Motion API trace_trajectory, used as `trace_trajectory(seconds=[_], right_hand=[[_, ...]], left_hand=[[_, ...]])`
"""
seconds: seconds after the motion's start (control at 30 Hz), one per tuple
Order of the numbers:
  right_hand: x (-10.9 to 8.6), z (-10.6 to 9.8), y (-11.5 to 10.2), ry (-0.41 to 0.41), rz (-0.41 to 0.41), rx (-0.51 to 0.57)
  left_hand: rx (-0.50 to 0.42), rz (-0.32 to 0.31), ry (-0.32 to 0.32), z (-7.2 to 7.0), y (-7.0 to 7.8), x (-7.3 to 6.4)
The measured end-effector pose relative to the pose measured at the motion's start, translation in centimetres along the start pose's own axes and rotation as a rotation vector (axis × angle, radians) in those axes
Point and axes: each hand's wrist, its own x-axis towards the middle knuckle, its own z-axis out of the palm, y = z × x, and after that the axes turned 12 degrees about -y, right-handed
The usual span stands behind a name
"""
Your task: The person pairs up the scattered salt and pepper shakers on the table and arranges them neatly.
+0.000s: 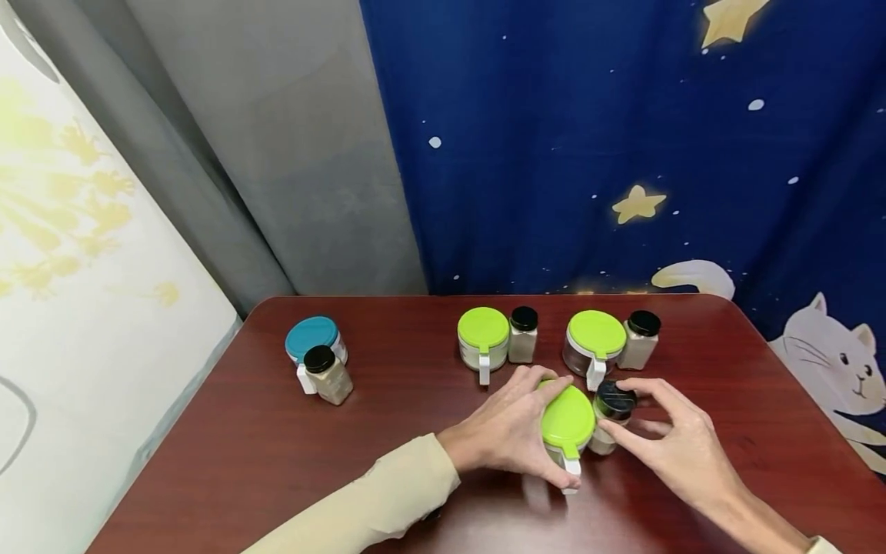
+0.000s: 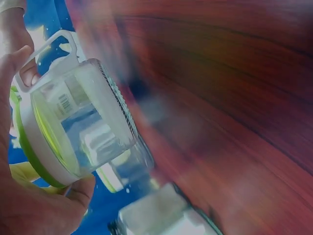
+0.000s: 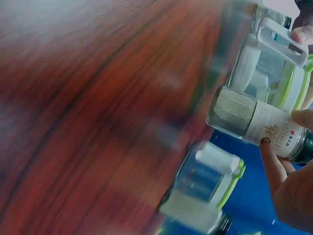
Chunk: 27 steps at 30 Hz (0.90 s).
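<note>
My left hand [image 1: 504,431] grips a clear glass seasoning jar [image 1: 569,419] with a lime-green lid, fingers at its far side and thumb by the white handle. In the left wrist view this jar [image 2: 85,127] shows a white collar and a ribbed base edge. Right beside it, my right hand [image 1: 681,446] holds a spice bottle [image 1: 614,402] with a black cap between thumb and fingers. Pale powder and a printed label show on the bottle [image 3: 274,128] in the right wrist view. Jar and bottle stand side by side, close over the table.
Behind are two green-lidded jars [image 1: 483,331] [image 1: 597,335], each beside a black-capped bottle [image 1: 523,337] [image 1: 640,342]. At the left, a blue-lidded jar [image 1: 311,335] stands behind another bottle [image 1: 331,378]. A small dark object [image 1: 432,514] peeks out under the left sleeve. Curtains hang behind the table [image 1: 277,469].
</note>
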Motion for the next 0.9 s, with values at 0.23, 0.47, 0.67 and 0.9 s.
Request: trace_trajectory(seconds=[0.23, 0.47, 0.67, 0.9], right_hand=[[-1.1, -1.8, 2.1, 0.049, 0.025, -0.011], [-2.2, -3.1, 3.7, 0.058, 0.087, -0.035], [-2.9, -4.1, 4.4, 0.081, 0.117, -0.087], [-3.3, -4.9, 4.8, 0.085, 0.099, -0.121]], left_hand=[[-0.009, 0.003, -0.031, 1.4, 1.2, 3.0], [0.019, -0.021, -0.098, 2.7, 2.5, 5.4], [0.061, -0.024, -0.115, 3.4, 3.8, 6.6], [0.096, -0.02, -0.126, 3.6, 4.9, 7.3]])
